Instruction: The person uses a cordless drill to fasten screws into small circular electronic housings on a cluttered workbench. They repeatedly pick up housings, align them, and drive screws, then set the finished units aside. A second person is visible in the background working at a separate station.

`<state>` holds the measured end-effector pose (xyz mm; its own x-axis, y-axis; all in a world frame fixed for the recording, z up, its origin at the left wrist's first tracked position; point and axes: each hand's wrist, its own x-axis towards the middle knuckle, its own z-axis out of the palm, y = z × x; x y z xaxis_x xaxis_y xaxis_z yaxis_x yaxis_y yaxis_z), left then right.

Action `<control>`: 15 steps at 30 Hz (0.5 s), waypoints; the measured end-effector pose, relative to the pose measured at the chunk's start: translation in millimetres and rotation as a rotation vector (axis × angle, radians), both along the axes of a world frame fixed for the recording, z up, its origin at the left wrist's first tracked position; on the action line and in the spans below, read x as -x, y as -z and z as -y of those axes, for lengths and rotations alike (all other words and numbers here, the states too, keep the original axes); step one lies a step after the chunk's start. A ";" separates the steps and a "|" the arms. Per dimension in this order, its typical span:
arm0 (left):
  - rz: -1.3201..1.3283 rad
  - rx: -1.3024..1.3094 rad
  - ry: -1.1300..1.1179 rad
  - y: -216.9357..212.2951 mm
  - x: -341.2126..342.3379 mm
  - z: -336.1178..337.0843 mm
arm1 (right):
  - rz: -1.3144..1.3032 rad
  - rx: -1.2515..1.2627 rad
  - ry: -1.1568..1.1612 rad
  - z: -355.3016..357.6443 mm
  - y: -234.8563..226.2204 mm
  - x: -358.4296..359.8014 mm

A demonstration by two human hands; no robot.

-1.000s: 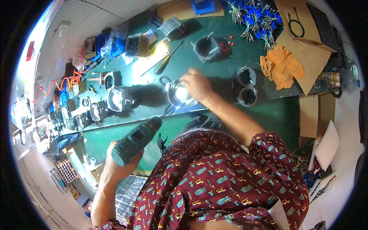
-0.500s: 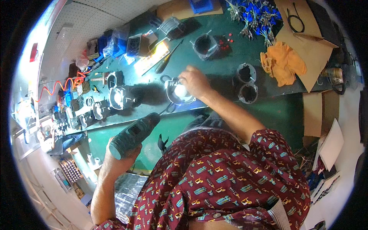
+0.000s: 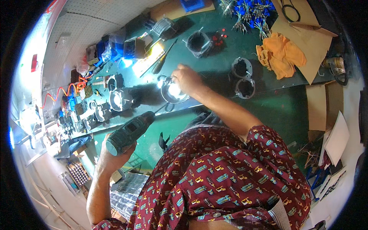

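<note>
My left hand (image 3: 112, 156) is wrapped round a dark green cordless drill (image 3: 130, 132). Its long thin bit points up and to the right, and the tip is close to the lower left rim of a round metal housing (image 3: 173, 96). This housing lies near the bench's front edge, with a bright light glaring inside it. At the housing's upper right rim is my right hand (image 3: 188, 80), its fingers drawn together; whatever they pinch there is hidden. Left of the housing stands a similar metal housing (image 3: 116, 100), brightly lit.
Two joined metal rings (image 3: 252, 85) lie right of my hand, near an orange cloth (image 3: 281, 55). Behind are a screwdriver (image 3: 164, 58), a clear round container (image 3: 199, 44), small red parts (image 3: 219, 37) and blue-tipped wire bundles (image 3: 251, 15). More metal parts line the left side.
The view has shifted slightly, moving the bench items left. My left hand and the drill sit a little further left, with the bit now showing more clearly. My right hand stays at the housing.
</note>
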<state>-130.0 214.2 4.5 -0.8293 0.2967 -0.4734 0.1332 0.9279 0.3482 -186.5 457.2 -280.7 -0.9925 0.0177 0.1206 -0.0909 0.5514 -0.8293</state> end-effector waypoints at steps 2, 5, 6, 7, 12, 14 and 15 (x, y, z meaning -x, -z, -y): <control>-0.017 0.000 0.021 1.0 -2.8 1.9 | -0.032 -0.011 0.009 2.2 4.9 -0.3; 0.047 0.004 0.031 -4.4 2.7 -7.5 | -0.010 -0.024 0.012 2.2 3.4 0.7; 0.064 0.011 0.014 -6.1 3.4 -9.1 | 0.008 -0.025 0.010 2.1 1.8 1.0; 0.082 0.018 -0.003 -7.0 3.8 -10.1 | 0.004 -0.029 0.010 2.6 2.1 1.3; 0.082 0.005 -0.005 -4.9 3.7 -8.7 | -0.034 -0.022 0.016 3.1 8.8 2.9; 0.076 0.002 -0.001 -3.1 3.4 -9.6 | -0.053 -0.011 0.030 2.5 9.4 0.9; 0.079 0.013 0.000 -3.5 4.2 -10.8 | -0.062 -0.005 0.038 2.2 8.9 0.3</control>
<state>-134.2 225.0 8.0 -0.7891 0.2906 -0.5412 0.1061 0.9322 0.3459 -186.9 455.0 -289.6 -0.9817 0.0548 0.1822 -0.1208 0.5599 -0.8197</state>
